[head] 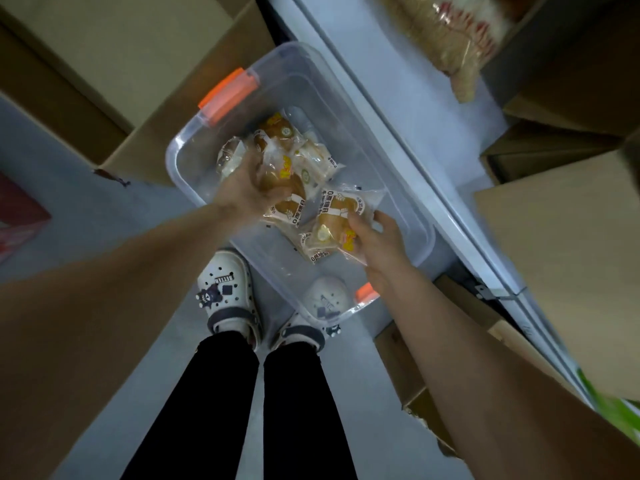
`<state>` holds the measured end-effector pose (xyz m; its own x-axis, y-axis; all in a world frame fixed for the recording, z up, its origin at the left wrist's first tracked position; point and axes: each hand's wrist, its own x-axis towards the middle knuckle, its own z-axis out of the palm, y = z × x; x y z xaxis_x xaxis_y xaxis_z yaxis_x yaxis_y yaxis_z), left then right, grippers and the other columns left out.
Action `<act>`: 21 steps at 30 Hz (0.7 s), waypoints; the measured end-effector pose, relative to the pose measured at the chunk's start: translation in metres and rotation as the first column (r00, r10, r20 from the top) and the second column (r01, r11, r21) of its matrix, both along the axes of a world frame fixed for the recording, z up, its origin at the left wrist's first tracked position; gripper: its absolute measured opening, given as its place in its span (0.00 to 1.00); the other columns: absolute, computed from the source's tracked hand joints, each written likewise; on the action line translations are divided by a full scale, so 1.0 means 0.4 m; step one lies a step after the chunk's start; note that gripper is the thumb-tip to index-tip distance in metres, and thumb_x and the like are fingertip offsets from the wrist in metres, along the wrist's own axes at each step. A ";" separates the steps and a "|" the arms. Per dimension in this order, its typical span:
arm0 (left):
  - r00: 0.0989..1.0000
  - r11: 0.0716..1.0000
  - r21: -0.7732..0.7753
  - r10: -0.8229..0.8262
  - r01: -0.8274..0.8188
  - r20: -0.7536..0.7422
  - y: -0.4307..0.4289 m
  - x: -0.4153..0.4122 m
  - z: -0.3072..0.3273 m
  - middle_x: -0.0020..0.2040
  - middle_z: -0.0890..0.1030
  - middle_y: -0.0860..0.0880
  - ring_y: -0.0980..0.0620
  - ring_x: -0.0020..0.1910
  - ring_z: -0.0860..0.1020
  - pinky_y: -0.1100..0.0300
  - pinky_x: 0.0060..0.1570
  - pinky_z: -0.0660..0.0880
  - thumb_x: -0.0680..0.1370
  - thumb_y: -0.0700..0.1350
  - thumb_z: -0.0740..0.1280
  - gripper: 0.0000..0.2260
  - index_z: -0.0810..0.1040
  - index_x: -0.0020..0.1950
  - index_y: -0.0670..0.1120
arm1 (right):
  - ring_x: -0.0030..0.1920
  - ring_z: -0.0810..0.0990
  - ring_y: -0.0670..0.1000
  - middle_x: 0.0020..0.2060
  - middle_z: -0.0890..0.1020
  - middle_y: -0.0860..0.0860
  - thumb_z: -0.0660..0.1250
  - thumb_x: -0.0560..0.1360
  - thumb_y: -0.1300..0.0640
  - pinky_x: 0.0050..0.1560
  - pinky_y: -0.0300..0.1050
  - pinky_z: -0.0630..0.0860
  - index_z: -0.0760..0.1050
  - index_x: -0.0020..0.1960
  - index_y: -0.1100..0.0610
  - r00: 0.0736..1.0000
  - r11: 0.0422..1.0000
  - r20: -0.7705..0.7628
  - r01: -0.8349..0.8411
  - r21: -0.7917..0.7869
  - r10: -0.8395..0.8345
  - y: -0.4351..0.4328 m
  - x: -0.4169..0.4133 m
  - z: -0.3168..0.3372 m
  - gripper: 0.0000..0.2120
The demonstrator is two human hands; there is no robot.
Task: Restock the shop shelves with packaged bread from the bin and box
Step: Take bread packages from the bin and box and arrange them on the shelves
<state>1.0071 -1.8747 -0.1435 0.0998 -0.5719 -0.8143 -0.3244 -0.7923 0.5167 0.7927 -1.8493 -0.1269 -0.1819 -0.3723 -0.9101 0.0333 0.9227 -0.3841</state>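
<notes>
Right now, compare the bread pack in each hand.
The left hand curls over the left pack, hiding much of it; the right hand grips the right pack by one edge, its printed face showing. The left pack lies against other packs; the right pack is nearer the person. Both are clear-wrapped golden bread over the bin.

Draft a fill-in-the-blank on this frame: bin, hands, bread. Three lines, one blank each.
1. The clear plastic storage bin has ___ plastic latches.
2. The left hand grips a clear-wrapped brown bread packet inside the ___.
3. The second packet, nearer the person's feet, is pinched by the fingers of the ___.
Missing words: orange; bin; right hand.
</notes>
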 end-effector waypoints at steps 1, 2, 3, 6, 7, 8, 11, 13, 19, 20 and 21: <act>1.000 1.000 0.003 -0.001 0.001 -0.019 -0.002 0.006 0.032 0.61 0.78 0.49 0.50 0.55 0.79 0.55 0.54 0.78 0.73 0.47 0.75 0.30 0.66 0.71 0.50 | 0.54 0.83 0.55 0.60 0.80 0.59 0.74 0.74 0.56 0.50 0.46 0.82 0.68 0.69 0.61 1.000 1.000 0.018 0.005 0.005 -0.005 -0.002 -0.004 0.032 0.28; 0.999 1.000 0.015 -0.004 0.004 -0.040 -0.004 0.011 0.066 0.62 0.77 0.50 0.50 0.56 0.78 0.54 0.55 0.77 0.72 0.45 0.76 0.31 0.66 0.72 0.49 | 0.53 0.84 0.54 0.60 0.80 0.58 0.73 0.75 0.57 0.50 0.44 0.82 0.68 0.69 0.61 0.999 1.000 0.038 0.007 0.005 -0.007 -0.004 -0.007 0.063 0.26; 0.997 1.000 0.013 0.000 0.001 -0.073 -0.006 0.016 0.102 0.63 0.77 0.50 0.50 0.56 0.78 0.53 0.57 0.77 0.72 0.44 0.76 0.31 0.66 0.72 0.48 | 0.51 0.84 0.53 0.59 0.81 0.58 0.72 0.75 0.58 0.49 0.43 0.82 0.68 0.68 0.61 0.999 1.000 0.054 0.000 -0.002 0.000 -0.007 -0.006 0.097 0.25; 0.981 0.998 -0.005 0.061 -0.063 -0.186 -0.008 0.029 0.199 0.55 0.80 0.52 0.51 0.54 0.80 0.50 0.59 0.77 0.72 0.41 0.75 0.24 0.70 0.65 0.49 | 0.53 0.84 0.52 0.58 0.82 0.56 0.73 0.74 0.59 0.51 0.44 0.81 0.69 0.68 0.60 0.996 0.999 0.090 -0.022 -0.032 0.024 -0.015 0.006 0.194 0.25; 0.974 0.996 -0.016 0.078 -0.084 -0.215 -0.008 0.029 0.239 0.53 0.80 0.54 0.53 0.53 0.80 0.51 0.58 0.77 0.73 0.39 0.75 0.23 0.71 0.63 0.49 | 0.55 0.83 0.52 0.59 0.82 0.54 0.75 0.73 0.59 0.52 0.45 0.81 0.69 0.68 0.59 0.994 0.998 0.093 -0.050 -0.044 0.054 -0.017 0.010 0.228 0.27; 0.968 0.995 -0.029 0.090 -0.099 -0.233 -0.007 0.031 0.274 0.52 0.79 0.56 0.56 0.52 0.80 0.54 0.57 0.77 0.73 0.38 0.74 0.23 0.71 0.64 0.48 | 0.56 0.83 0.52 0.59 0.82 0.53 0.76 0.71 0.59 0.50 0.44 0.80 0.70 0.68 0.57 0.991 0.995 0.097 -0.082 -0.055 0.087 -0.020 0.015 0.263 0.28; 0.967 0.993 -0.101 0.029 -0.057 -0.252 -0.004 0.043 0.381 0.55 0.79 0.54 0.64 0.51 0.80 0.62 0.54 0.78 0.70 0.41 0.77 0.28 0.72 0.68 0.43 | 0.55 0.83 0.47 0.57 0.83 0.49 0.78 0.68 0.60 0.47 0.40 0.78 0.71 0.65 0.54 0.976 0.976 0.070 -0.198 -0.091 0.205 -0.035 0.033 0.374 0.28; 0.964 0.991 -0.129 0.011 -0.047 -0.266 0.000 0.062 0.459 0.62 0.78 0.48 0.53 0.59 0.79 0.51 0.59 0.77 0.66 0.47 0.78 0.33 0.72 0.69 0.46 | 0.53 0.82 0.45 0.55 0.82 0.47 0.77 0.69 0.61 0.48 0.37 0.78 0.70 0.65 0.54 0.974 0.968 0.033 -0.218 -0.123 0.223 -0.038 0.046 0.451 0.28; 0.972 0.982 -0.187 -0.008 -0.037 -0.234 0.016 0.096 0.700 0.48 0.79 0.53 0.67 0.41 0.80 0.70 0.38 0.77 0.74 0.28 0.69 0.23 0.69 0.66 0.44 | 0.41 0.80 0.36 0.47 0.80 0.46 0.77 0.70 0.61 0.38 0.31 0.74 0.68 0.61 0.57 0.980 0.953 -0.090 -0.196 -0.231 0.180 -0.019 0.079 0.693 0.25; 0.976 0.980 -0.199 -0.025 -0.018 -0.216 0.017 0.101 0.733 0.47 0.78 0.54 0.67 0.40 0.80 0.70 0.36 0.76 0.74 0.29 0.69 0.24 0.69 0.67 0.44 | 0.43 0.81 0.38 0.49 0.80 0.48 0.77 0.69 0.61 0.41 0.34 0.75 0.69 0.60 0.58 0.980 0.950 -0.105 -0.192 -0.248 0.171 -0.016 0.083 0.728 0.24; 0.979 0.978 -0.209 -0.038 -0.004 -0.198 0.018 0.110 0.779 0.48 0.78 0.54 0.64 0.42 0.80 0.68 0.36 0.77 0.74 0.31 0.70 0.24 0.69 0.67 0.45 | 0.47 0.81 0.41 0.51 0.81 0.50 0.77 0.69 0.61 0.45 0.38 0.76 0.69 0.59 0.57 0.980 0.945 -0.110 -0.189 -0.268 0.165 -0.012 0.087 0.776 0.24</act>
